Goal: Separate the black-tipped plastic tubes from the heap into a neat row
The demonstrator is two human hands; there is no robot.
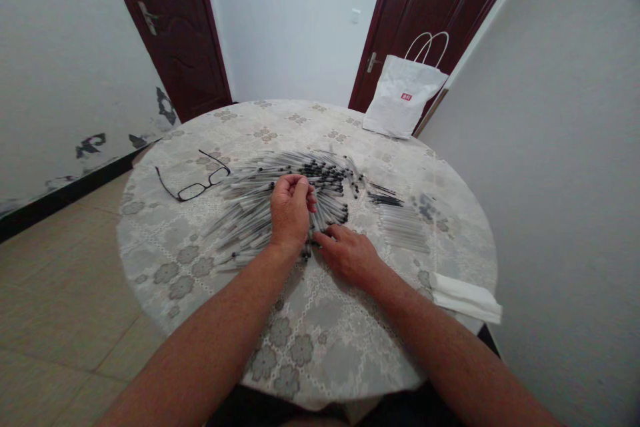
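A wide heap of thin, clear pens [250,220] with black ends lies fanned out on the table. Over the middle of this heap is my left hand [291,207], its fingers curled and closed; whatever is in them is hidden. My right hand [347,253] rests at the near right edge of the heap. Its thumb and fingers are bent together beside the black pen ends, and I cannot make out what they grip. To the right, clear tubes [404,228] lie in a neat row, with several thin black sticks [385,199] just beyond them.
Black-framed glasses [200,188] lie open on the left of the round table, which has a patterned tablecloth [320,347]. A white paper bag [404,97] stands at the back right. A folded white cloth or paper [467,297] lies at the right edge.
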